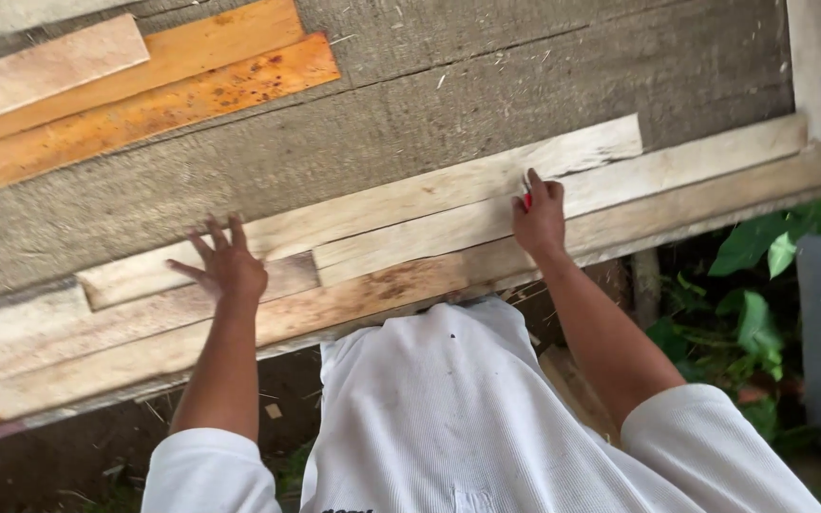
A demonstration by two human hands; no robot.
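Along the near edge of the grey board point(448, 123), I see the pale wood strip point(382, 204) lying with its long axis running left to right, rising slightly toward the right. My left hand point(225, 266) presses flat with fingers spread on the strip's left end. My right hand point(539, 218) pinches a small red marker point(526, 198) against the strip further right, so it sits nearer the strip's right end.

We see an outdoor woodworking spot: a rough grey plank worktable point(448, 114) with pale wooden slats point(410, 195), green leafy plants point(762, 285) beside it.
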